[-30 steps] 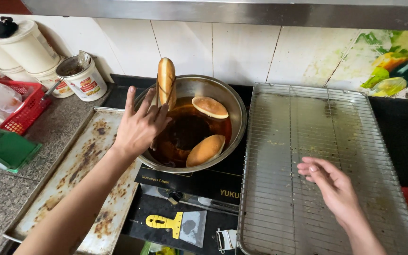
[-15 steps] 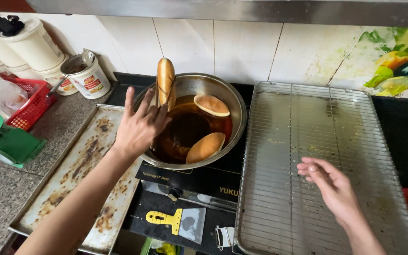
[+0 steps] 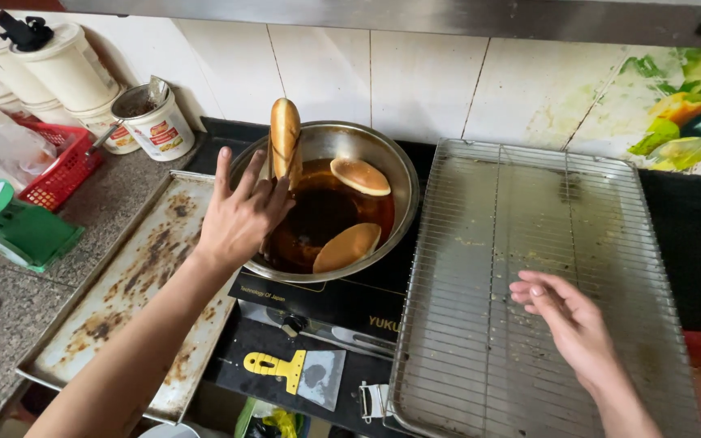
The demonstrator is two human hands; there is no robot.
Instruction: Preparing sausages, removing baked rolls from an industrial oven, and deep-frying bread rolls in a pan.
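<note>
The left hand (image 3: 241,219) is clamped on a golden-brown oval bun (image 3: 285,139), which is held upright on its end against the near-left rim of the round steel pot (image 3: 403,191), fingers spread around its lower part. The right hand (image 3: 565,316) is empty, fingers loosely apart, hovering just above the rectangular wire cooling rack (image 3: 521,243) near its front right side; whether it touches the wire can't quite be told.

Progress-wise, it looks early: two more flat golden buns (image 3: 349,246) are floating in the dark brown liquid in the pot, one at the back, one at the front. Nothing has been laid on the rack so far, only crumbs are seen there. The stained, greasy metal baking tray (image 3: 123,292) along the left side of the desk is bare too, so probably all three pieces are yet to be set out.

Hard to make out: the lower end of the held bun is hidden behind the fingers, so how wet it is can't be judged. The rack's near edge is cut off by the frame. A small yellow-handled scraper (image 3: 294,369) is lying on the black cooktop (image 3: 342,304) at the front.
</note>
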